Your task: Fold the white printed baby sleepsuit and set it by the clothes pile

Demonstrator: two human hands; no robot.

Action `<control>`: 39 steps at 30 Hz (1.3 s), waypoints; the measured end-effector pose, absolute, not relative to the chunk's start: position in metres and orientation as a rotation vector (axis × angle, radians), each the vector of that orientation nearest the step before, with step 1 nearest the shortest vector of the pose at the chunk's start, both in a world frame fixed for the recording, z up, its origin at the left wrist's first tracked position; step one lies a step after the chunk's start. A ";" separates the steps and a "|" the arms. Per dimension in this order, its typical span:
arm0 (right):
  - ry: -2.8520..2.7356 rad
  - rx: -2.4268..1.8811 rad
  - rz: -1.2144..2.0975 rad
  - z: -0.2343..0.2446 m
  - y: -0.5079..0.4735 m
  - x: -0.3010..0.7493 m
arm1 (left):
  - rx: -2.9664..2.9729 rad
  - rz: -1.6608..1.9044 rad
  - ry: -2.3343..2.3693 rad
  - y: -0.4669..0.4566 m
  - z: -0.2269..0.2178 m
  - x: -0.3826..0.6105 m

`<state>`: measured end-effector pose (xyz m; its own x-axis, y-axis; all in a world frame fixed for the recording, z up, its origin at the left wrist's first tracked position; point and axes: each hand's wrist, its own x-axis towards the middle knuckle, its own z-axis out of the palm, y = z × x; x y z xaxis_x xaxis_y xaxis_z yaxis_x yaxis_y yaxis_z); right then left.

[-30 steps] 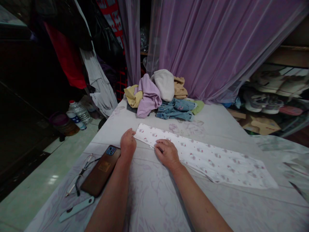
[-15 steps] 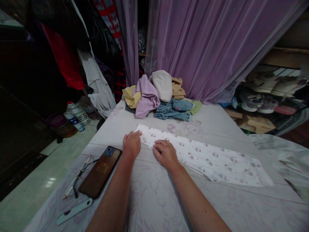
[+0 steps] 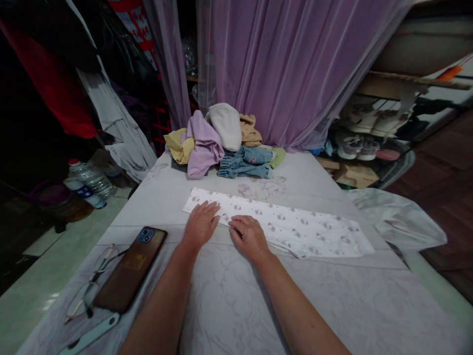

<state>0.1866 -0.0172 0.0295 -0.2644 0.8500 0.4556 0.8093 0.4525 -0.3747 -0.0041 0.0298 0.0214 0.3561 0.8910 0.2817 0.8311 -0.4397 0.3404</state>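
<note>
White trousers (image 3: 295,227) with a small cartoon print lie folded lengthwise into a long strip across the bed-like surface (image 3: 229,305). On the strip's narrow left end my left hand (image 3: 201,224) rests flat, fingers spread over the cloth. My right hand (image 3: 249,237) is beside it at the near edge, its fingers curled and the thumb close to the index finger on the cloth edge. Its fingertips are partly hidden. The wider end of the trousers stretches to the right, apart from both hands.
Behind the trousers sits a pile of crumpled clothes, with a purple garment (image 3: 203,145), a white ribbed one (image 3: 225,125) and denim (image 3: 246,162). At left lie a phone (image 3: 131,268), glasses (image 3: 88,286) and a pale green tool (image 3: 90,335). Shoes (image 3: 356,145) stand on a right-hand rack.
My left hand has moved from the trousers' left edge farther onto the cloth, fingers now flat on it. My right hand stays at the near edge. The view has turned right.
</note>
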 end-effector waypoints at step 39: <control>-1.895 -1.538 0.068 0.024 -0.105 0.349 | 2.545 0.513 1.214 -0.046 0.033 0.133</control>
<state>0.3490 -0.1054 0.0240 -0.0646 0.8810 0.4687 0.8449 0.2982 -0.4441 0.1326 -0.0460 0.0331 0.5851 0.7867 0.1967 0.6895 -0.6103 0.3900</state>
